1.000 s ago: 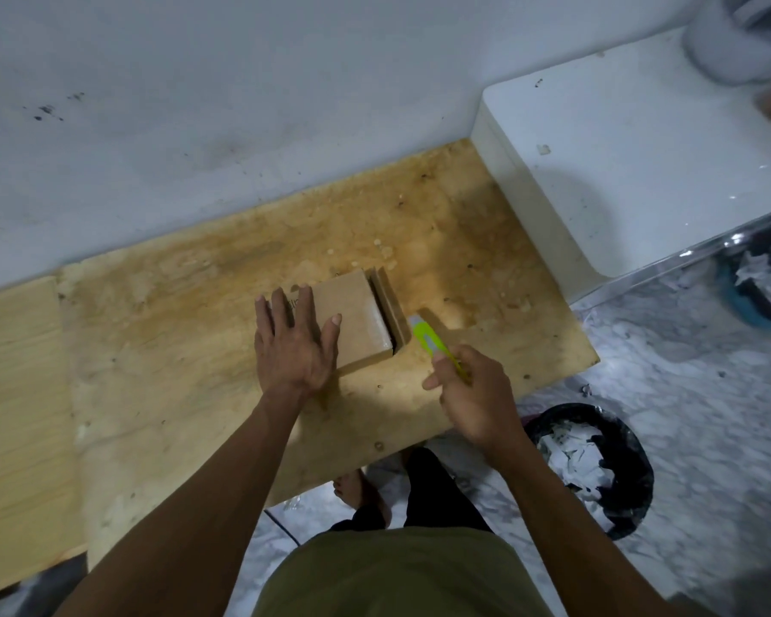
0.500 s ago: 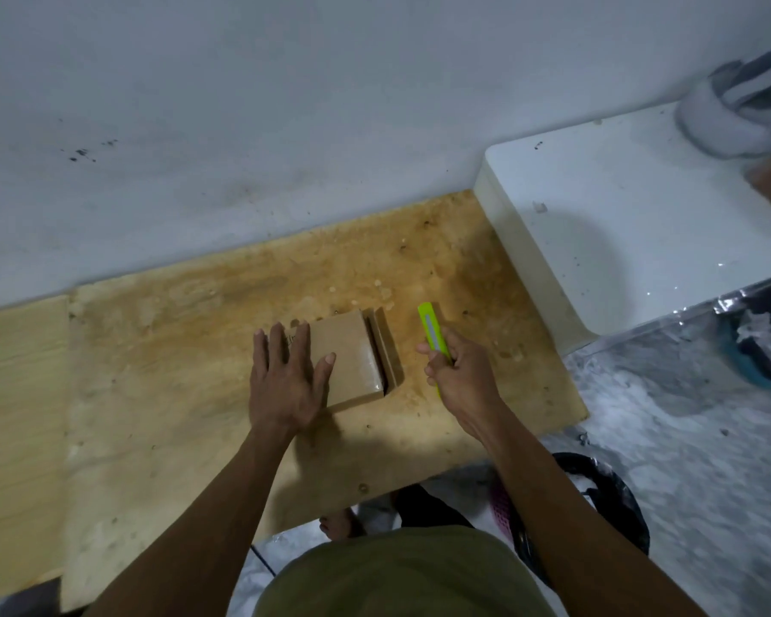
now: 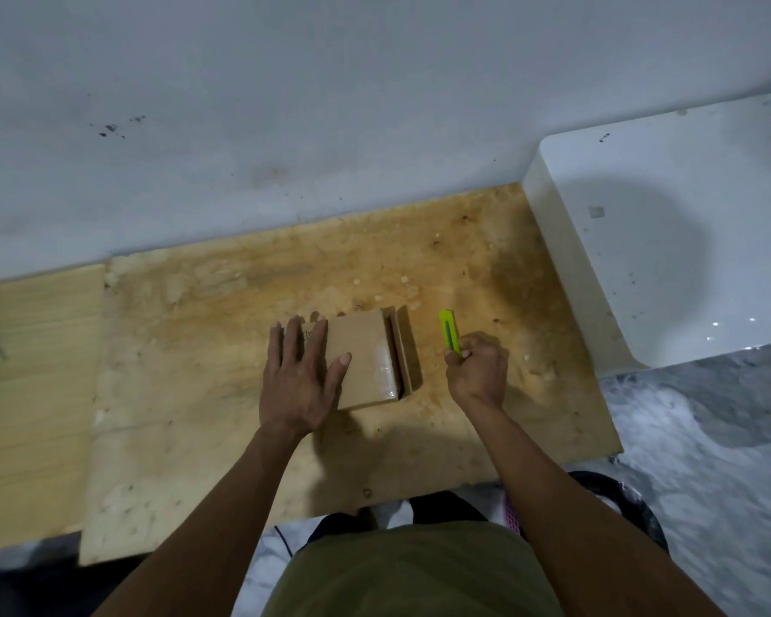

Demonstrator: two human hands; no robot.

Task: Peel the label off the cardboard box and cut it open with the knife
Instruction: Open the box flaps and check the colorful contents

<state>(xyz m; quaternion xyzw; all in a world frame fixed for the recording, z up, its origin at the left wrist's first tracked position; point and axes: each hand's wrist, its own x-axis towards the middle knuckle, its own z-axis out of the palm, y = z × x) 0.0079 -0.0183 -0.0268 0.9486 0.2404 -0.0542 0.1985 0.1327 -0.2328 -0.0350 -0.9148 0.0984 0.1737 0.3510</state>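
A small brown cardboard box (image 3: 366, 358) lies flat in the middle of a stained plywood board (image 3: 197, 349). Its right end flap (image 3: 402, 351) stands open, leaving a dark gap. My left hand (image 3: 301, 378) rests flat on the box's left part, fingers spread, thumb across the top. My right hand (image 3: 477, 371) is to the right of the box, closed around a lime-green utility knife (image 3: 449, 332) whose tip points away from me. The knife is clear of the box. I see no label on the visible top face.
A white block (image 3: 686, 242) stands at the right end of the board against the grey wall (image 3: 330, 126). A lighter wooden panel (image 3: 32, 371) adjoins the board's left side. Marble floor and a black bin's rim (image 3: 642, 509) lie lower right.
My right hand with the knife moved away from the box's open end, further right and up the board. The left hand stayed pressed on the box. The camera view tilted upward.
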